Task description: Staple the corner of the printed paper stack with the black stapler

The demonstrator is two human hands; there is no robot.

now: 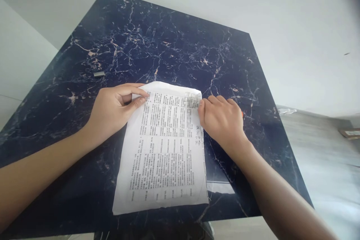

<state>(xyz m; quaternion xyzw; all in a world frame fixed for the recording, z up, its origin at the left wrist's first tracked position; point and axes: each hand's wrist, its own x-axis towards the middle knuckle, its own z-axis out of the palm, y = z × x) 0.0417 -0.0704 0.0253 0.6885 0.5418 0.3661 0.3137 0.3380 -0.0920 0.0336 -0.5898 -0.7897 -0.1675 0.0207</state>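
A white sheet of paper (165, 146) covered in printed text, with some handwriting near its right edge, slants up from the dark table before me. My left hand (115, 101) pinches its upper left edge, thumb on the printed face and fingers partly behind. At the upper right edge, my right hand (222, 118) is closed in a fist, thumb side against the paper. A small orange bit (242, 114) shows beside that fist; what the fist holds is hidden. Whether more sheets lie behind the front one I cannot tell.
The dark blue marbled table (168, 45) has white and tan veins. A small grey metallic strip (99, 74) lies on it, left of the paper. Pale walls (303, 37) stand behind, and a brown-edged object (350, 133) is on the floor at far right.
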